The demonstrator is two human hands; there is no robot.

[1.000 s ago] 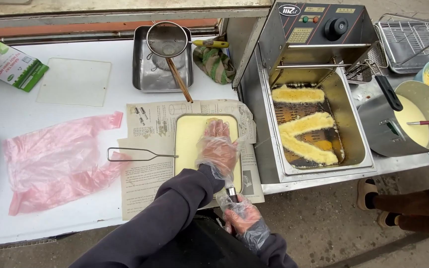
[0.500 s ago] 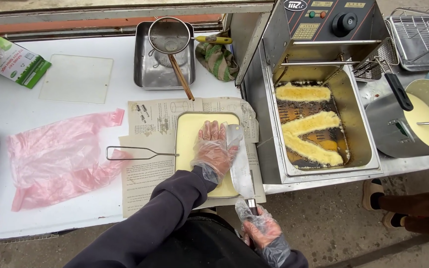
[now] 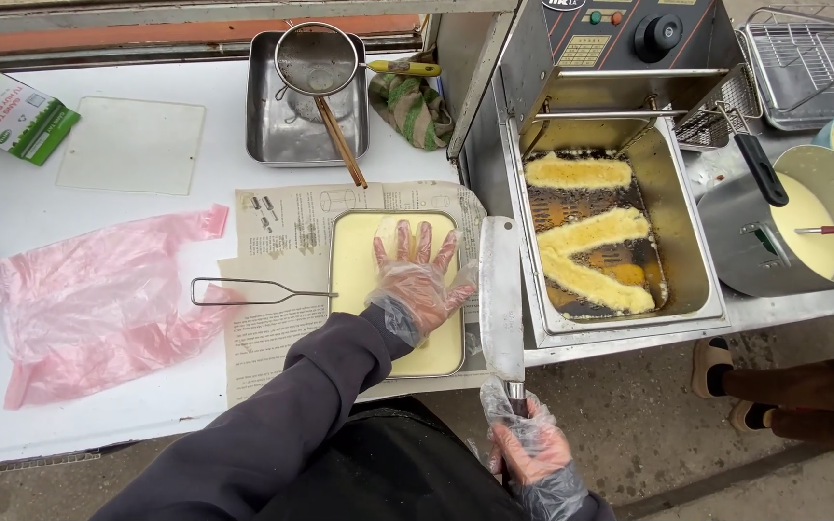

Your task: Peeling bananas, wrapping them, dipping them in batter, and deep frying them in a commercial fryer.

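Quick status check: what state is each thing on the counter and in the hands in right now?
Left hand: gloved, flat on the pale yellow slab.
Right hand: gloved, gripping the broad steel cleaver, blade flat.
Rectangular metal tray: full of slab.
Steel fryer: strips frying in oil.
Grey pot: batter inside.
Round wire strainer: empty, resting in pan.

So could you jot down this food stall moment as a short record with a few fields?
Left hand: gloved, flat on the pale yellow slab in the metal tray
Right hand: gloved, holds the cleaver by its handle, blade beside the tray
Fryer: yellow strips in oil
Pot: pale batter, right of fryer
Counter: pink plastic bag, strainer over a steel pan
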